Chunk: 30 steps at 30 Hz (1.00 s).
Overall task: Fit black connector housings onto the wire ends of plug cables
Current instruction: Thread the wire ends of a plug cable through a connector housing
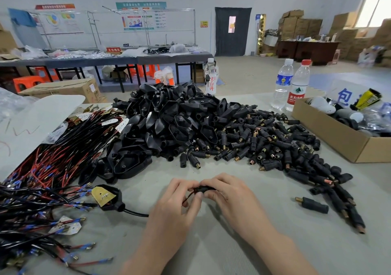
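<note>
Fingers clamped: left hand pinching red wire, right hand gripping black housing, both just above table, on near side of pile. Plug lies left of pile. Likely best: hold wire straight, push housing squarely until seated.

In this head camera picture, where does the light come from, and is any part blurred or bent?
Head view: the bright window at upper right is overexposed; the left hand and right hand cast soft shadows on the grey table; the wide lens bends the edges; the red and black wires at lower left look smeared; the small black housing in both hands is soft.
</note>
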Motion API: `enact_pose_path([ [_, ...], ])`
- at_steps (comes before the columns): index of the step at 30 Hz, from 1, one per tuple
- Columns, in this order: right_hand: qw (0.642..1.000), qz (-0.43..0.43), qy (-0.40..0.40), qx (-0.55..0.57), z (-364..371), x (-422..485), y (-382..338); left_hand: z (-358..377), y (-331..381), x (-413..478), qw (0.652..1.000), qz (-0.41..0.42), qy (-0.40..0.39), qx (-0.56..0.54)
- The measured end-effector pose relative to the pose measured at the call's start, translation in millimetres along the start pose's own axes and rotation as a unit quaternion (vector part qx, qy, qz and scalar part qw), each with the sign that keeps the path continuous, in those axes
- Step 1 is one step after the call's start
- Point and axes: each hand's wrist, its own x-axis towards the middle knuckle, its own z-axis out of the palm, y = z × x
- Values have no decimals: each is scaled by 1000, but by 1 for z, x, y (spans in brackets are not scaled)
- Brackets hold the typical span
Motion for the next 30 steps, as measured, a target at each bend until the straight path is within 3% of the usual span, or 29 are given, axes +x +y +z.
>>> enact_pose_path([
  [6,983,103,2,151,-4,6,-2,2,-6,-1,999,12,-26,47],
  [12,920,189,62,338,-11,10,-4,1,-6,0,999,-30,4,13],
  [18,895,225,83,375,-13,13,-1,0,-5,0,999,-35,-3,26],
  [25,828,272,135,471,-22,15,4,-3,-6,-1,998,-35,21,50],
  [30,802,286,143,505,-22,16,4,-5,-2,1,994,-19,37,102],
])
